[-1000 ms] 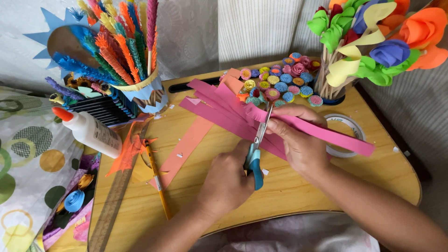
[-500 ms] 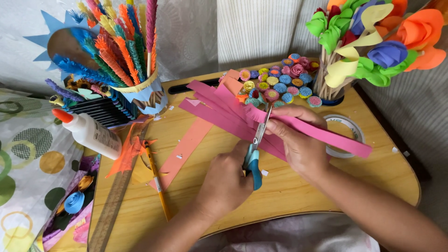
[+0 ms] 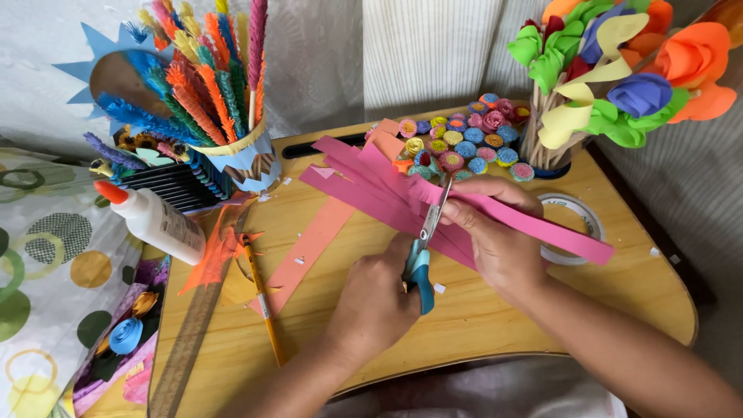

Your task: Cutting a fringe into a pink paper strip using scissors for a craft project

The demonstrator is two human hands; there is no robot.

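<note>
My left hand (image 3: 371, 298) grips blue-handled scissors (image 3: 424, 248) with their blades pointing away from me, closed on the edge of a bundle of long pink paper strips (image 3: 371, 182). My right hand (image 3: 499, 232) holds that bundle down from the right, thumb and fingers pinching one strip whose free end (image 3: 565, 238) runs off to the right. The strips lie slantwise over the wooden lap table (image 3: 495, 325).
A salmon paper strip (image 3: 306, 251), a pencil (image 3: 261, 298) and a wooden ruler (image 3: 190, 340) lie left of my hands. A glue bottle (image 3: 155, 220) and a cup of fringed paper sticks (image 3: 232, 147) stand at the left. Small paper rolls (image 3: 464, 143), paper flowers (image 3: 619, 77) and a tape ring (image 3: 576, 224) sit at the back right.
The scissors have edged slightly along the pink strips; both hands stay in nearly the same place.
</note>
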